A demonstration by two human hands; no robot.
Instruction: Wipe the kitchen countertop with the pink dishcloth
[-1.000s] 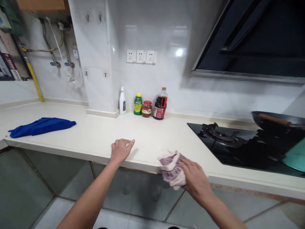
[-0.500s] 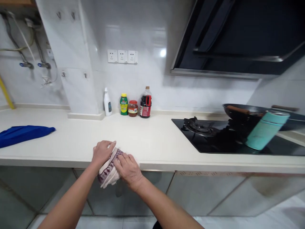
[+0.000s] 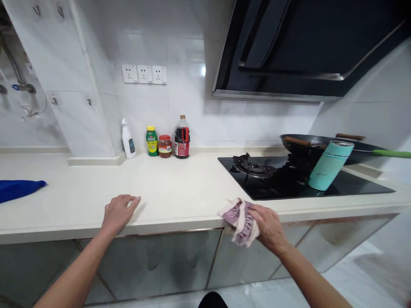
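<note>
And my hands are wide apart! My right hand (image 3: 269,226) is clamped on the bunched purple-and-cream cloth (image 3: 242,222), right at the front edge of the surface (image 3: 180,184), its lower folds over the rim, just by the near corner of the black hob (image 3: 272,188). Out on the other flank, my left hand (image 3: 118,211) is loosely curled, thumb apart from the fingers, near that same edge; touching or just above, I can't tell. Further left lies a blue cloth (image 3: 21,189), and over on the hob, a turquoise flask (image 3: 330,167) beside the wok (image 3: 292,145)!
</note>
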